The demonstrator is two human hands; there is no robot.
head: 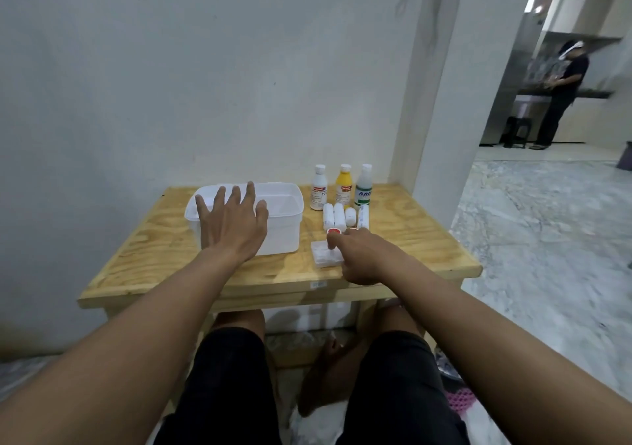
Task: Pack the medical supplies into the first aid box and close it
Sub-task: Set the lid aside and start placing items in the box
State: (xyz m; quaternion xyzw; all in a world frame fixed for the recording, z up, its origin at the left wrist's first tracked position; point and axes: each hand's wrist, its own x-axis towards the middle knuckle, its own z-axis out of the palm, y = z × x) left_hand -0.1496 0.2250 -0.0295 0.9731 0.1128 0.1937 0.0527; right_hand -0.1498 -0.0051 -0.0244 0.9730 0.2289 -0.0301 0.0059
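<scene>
A white plastic first aid box (pixel 280 219) stands open on the wooden table (pixel 164 239). My left hand (pixel 232 225) hovers over its near left side, fingers spread, holding nothing. To the right stand three bottles: a white one (pixel 318 188), a yellow one (pixel 343 185) and a clear one with a green label (pixel 363 186). In front of them lie several white bandage rolls (pixel 333 215). A small red-capped item (pixel 332 231) and a clear flat case (pixel 325 254) sit nearer. My right hand (pixel 362 256) rests over the case, fingertips touching the red-capped item; its grip is unclear.
The table stands against a white wall, its right edge beside a pillar. My knees are under the table front. To the right is a marble floor, and far back a person stands at a counter with a dark stool (pixel 516 131).
</scene>
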